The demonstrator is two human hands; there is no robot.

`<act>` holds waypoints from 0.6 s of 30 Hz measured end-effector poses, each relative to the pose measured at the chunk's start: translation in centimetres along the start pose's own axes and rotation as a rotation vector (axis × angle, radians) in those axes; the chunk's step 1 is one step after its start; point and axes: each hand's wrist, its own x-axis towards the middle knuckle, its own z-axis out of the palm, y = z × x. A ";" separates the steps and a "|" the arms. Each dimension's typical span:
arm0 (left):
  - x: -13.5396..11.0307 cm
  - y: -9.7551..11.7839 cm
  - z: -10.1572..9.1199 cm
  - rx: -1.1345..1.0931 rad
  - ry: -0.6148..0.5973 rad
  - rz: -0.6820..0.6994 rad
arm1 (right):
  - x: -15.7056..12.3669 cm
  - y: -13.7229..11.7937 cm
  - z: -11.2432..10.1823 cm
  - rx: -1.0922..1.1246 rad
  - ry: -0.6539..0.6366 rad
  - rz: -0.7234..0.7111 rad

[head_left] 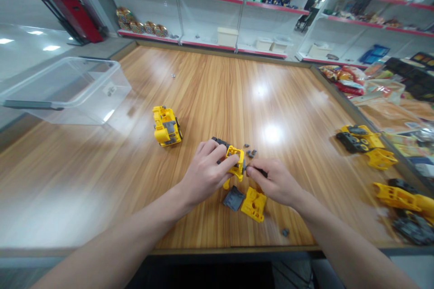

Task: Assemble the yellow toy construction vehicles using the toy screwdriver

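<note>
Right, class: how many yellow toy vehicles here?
4 yellow toy vehicles: one mid-left, one held in the left hand, one far right, one lower right; more may be hidden.

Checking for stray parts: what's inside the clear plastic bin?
The clear plastic bin appears to hold one small grey part; reflections on its walls hide its exact shape.

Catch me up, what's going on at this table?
A person at a wooden table holds a yellow toy vehicle body in the left hand while the right hand pinches a small dark grey part against it. A yellow panel, a dark grey panel and small grey pieces lie just in front. Another yellow toy vehicle sits to the left; more yellow and grey toy parts lie to the right.
</note>
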 end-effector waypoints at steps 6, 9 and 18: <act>-0.1 -0.1 -0.2 0.010 0.010 0.038 | -0.1 0.1 -0.1 0.242 -0.062 0.116; -0.2 -0.1 -0.3 0.010 0.023 0.066 | -0.2 0.4 -0.1 0.379 -0.116 0.167; -0.2 -0.2 -0.2 0.010 0.023 0.036 | 0.4 0.4 0.2 0.535 -0.141 0.221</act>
